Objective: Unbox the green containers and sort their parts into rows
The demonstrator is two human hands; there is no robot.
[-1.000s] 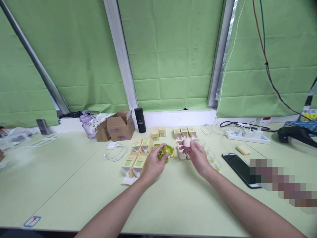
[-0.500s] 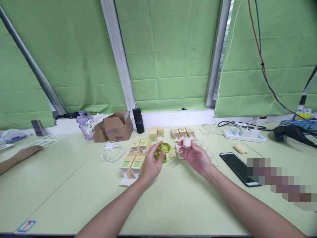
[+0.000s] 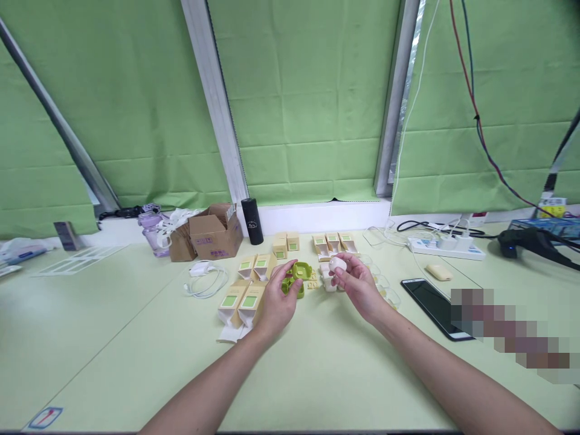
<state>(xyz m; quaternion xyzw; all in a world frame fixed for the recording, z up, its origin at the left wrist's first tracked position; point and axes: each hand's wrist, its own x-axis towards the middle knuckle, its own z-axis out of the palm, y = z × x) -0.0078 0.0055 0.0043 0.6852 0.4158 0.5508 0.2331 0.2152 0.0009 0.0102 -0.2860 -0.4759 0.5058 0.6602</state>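
My left hand is curved around an open green plastic case, its thumb against the front part and its fingers along the left side. In my right hand, a small white rounded piece is pinched between thumb and fingers, held tilted above the table. Below and beside it stand more white pieces, partly hidden by the hand. Small yellow pieces lie between the green case and the white ones. Clear plastic pieces are just right of my right hand.
Small tan boxes with green labels stand left of my left hand, others behind. A white charger with cable, brown carton, black cylinder, phone and power strip surround the work area.
My right hand has turned, tilting the white piece and shifting it slightly left. My left hand stays on the green case. Another person's hand at the far left has gone out of view.
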